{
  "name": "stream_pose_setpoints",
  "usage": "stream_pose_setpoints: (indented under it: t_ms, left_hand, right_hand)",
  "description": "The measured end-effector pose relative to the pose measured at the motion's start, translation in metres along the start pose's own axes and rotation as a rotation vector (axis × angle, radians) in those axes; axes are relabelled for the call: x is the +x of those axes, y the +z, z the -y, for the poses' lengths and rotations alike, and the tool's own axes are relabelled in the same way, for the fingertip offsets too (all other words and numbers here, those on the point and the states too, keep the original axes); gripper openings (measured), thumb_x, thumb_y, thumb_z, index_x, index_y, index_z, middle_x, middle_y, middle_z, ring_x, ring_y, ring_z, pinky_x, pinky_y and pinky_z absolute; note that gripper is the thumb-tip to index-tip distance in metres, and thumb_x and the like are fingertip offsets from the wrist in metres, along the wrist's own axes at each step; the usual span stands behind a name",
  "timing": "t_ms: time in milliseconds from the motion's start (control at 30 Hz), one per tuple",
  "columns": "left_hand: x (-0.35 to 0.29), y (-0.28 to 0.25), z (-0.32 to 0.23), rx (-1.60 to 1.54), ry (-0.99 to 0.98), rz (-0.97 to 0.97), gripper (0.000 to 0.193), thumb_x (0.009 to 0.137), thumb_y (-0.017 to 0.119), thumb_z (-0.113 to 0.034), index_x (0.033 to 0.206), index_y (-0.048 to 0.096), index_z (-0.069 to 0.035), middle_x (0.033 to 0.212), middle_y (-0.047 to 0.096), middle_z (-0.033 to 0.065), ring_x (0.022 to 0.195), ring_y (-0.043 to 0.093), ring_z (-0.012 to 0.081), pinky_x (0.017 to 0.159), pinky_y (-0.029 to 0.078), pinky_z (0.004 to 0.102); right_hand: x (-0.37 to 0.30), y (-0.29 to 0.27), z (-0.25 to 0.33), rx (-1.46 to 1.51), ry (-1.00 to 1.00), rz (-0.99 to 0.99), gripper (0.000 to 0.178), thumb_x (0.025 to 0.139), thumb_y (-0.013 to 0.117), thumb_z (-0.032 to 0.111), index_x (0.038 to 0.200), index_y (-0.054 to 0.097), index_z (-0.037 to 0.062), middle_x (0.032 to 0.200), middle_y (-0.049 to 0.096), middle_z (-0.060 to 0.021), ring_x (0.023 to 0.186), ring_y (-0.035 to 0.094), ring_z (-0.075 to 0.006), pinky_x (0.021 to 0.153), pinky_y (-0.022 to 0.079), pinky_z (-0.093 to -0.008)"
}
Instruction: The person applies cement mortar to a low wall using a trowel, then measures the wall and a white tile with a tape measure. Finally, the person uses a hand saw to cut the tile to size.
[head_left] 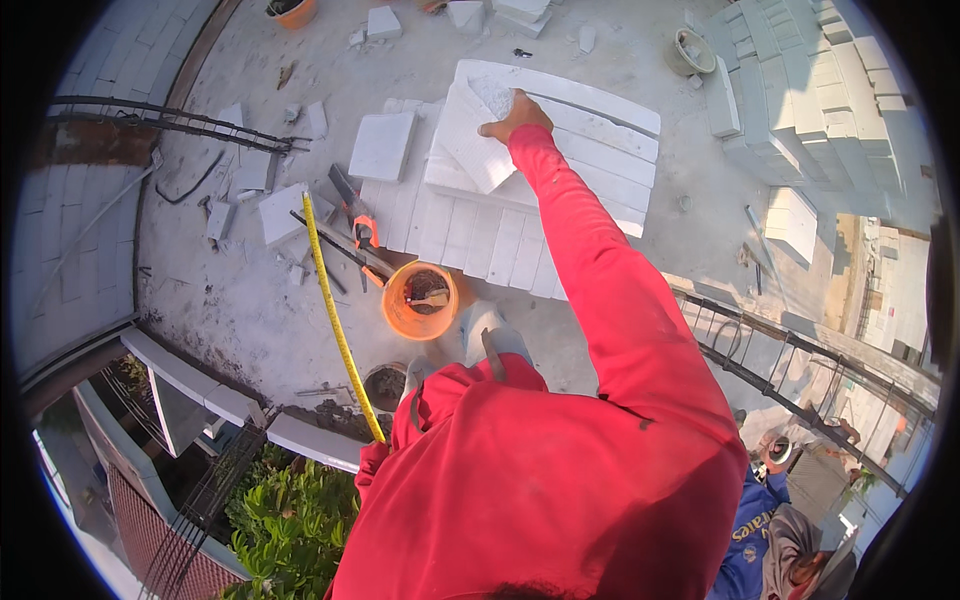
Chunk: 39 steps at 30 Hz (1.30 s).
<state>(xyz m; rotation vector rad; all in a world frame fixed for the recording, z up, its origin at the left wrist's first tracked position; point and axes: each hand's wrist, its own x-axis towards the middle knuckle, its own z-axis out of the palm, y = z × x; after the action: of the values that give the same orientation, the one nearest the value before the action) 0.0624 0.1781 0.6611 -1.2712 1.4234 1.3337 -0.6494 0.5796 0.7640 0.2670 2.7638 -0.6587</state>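
Item: white block [465, 140], set askew on top of a stack of white blocks [600, 150], ahead of me. At its right edge, touching: my right hand [518, 118], thumb and forefinger spread apart; whether they clamp it, I cannot tell. My left hand: hidden, state unknown; beside its cuff [372, 463], the lower end of a yellow measuring tape [333, 303].

Surface: grey, dusty concrete floor [240, 335]. Left of the stack: handsaw [366, 232], orange-handled. Near my legs: orange bucket [415, 326].

Edges: white ledge [315, 445], lower left, green plant [290, 515] beyond; rebar cage [820, 432], right.

Room: floor strip between stack and stepped block pile [780, 100]; wider floor leftward, strewn with block pieces [282, 213].
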Motion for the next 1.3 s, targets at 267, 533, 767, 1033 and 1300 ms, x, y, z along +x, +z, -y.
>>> stream_pose_setpoints:
  t_ms: [267,533,767,1033,1300]
  left_hand:
    - [-0.047,0.025,-0.078,0.033,0.090,-0.095,0.027,0.104,0.050,-0.025,0.103,0.065,-0.003,0.075,0.065,0.0077,0.060,0.062,0.0182,0.054,0.051,0.0336]
    - [-0.072,0.028,-0.174,0.136,0.267,-0.139,0.028,0.104,0.050,-0.026,0.105,0.064,-0.002,0.076,0.065,0.0078,0.061,0.062,0.0181,0.054,0.052,0.0334]
    - [-0.047,0.003,-0.187,0.085,0.040,-0.062,0.029,0.107,0.050,-0.028,0.109,0.061,-0.001,0.077,0.065,0.0081,0.062,0.062,0.0180,0.056,0.053,0.0326]
    - [-0.038,-0.008,-0.187,0.091,0.039,-0.058,0.029,0.106,0.052,-0.028,0.110,0.061,-0.001,0.078,0.066,0.0083,0.063,0.062,0.0174,0.057,0.052,0.0316]
    - [-0.059,-0.006,-0.187,0.192,0.042,-0.059,0.028,0.106,0.053,-0.029,0.109,0.063,-0.002,0.080,0.067,0.0084,0.065,0.062,0.0167,0.059,0.052,0.0306]
  right_hand:
    - [0.115,0.022,-0.105,1.131,0.298,-0.230,0.095,0.060,0.098,0.026,0.132,0.052,-0.0152,0.120,0.067,-0.0267,0.109,0.067,-0.0336,0.097,0.052,-0.0407]
    - [0.109,0.055,-0.161,1.168,0.476,-0.246,0.107,0.061,0.099,0.034,0.140,0.046,-0.0162,0.130,0.063,-0.0259,0.115,0.065,-0.0332,0.098,0.053,-0.0404]
    - [0.106,0.066,-0.180,0.760,0.654,-0.216,0.064,0.067,0.096,0.039,0.096,0.068,-0.0098,0.095,0.072,-0.0160,0.083,0.067,-0.0247,0.079,0.055,-0.0398]
    - [-0.030,0.128,-0.214,0.228,0.087,-0.680,0.050,0.085,0.078,0.027,0.125,0.066,0.0001,0.132,0.059,-0.0164,0.125,0.055,-0.0374,0.104,0.048,-0.0463]
    - [-0.097,0.191,-0.238,-0.167,-0.088,-0.332,0.091,0.084,0.079,0.045,0.157,0.037,0.0091,0.167,0.028,-0.0123,0.154,0.021,-0.0391,0.126,0.022,-0.0512]
